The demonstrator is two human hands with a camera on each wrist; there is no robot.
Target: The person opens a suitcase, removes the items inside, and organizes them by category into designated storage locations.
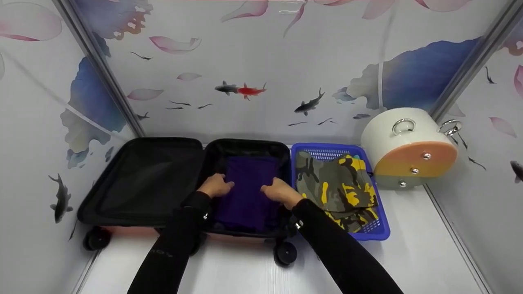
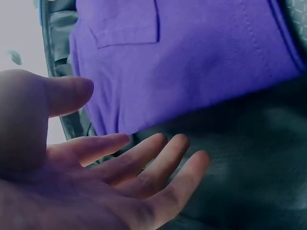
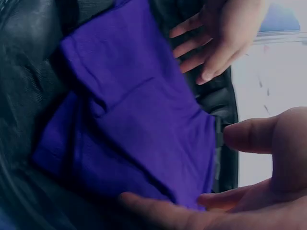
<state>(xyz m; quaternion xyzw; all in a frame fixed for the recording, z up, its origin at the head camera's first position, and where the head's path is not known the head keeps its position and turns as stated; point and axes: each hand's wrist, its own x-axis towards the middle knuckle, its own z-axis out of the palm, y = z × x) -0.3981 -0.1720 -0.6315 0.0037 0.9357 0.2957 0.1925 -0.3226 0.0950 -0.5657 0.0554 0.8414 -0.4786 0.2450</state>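
Note:
A folded purple garment [image 1: 250, 200] with stitched hems lies in the black-lined right half of an open suitcase [image 1: 245, 142]. In the head view, my left hand [image 1: 216, 185] is at its left edge and my right hand [image 1: 282, 192] at its right edge. The left wrist view shows the left hand [image 2: 91, 187] palm up, fingers loosely extended beside the purple cloth [image 2: 187, 62]. In the right wrist view, the right hand [image 3: 268, 191] has its thumb and fingers apart, fingertips at the cloth's edge. Neither hand grips the cloth.
The suitcase's other half [image 1: 151, 183] lies to the left, with black wheels [image 1: 285, 253] at the front. To the right stands a blue basket [image 1: 382, 228] holding camouflage cloth [image 1: 333, 183]. Beyond it sits a white drum-shaped container [image 1: 396, 130] with ring handles, near the patterned wall.

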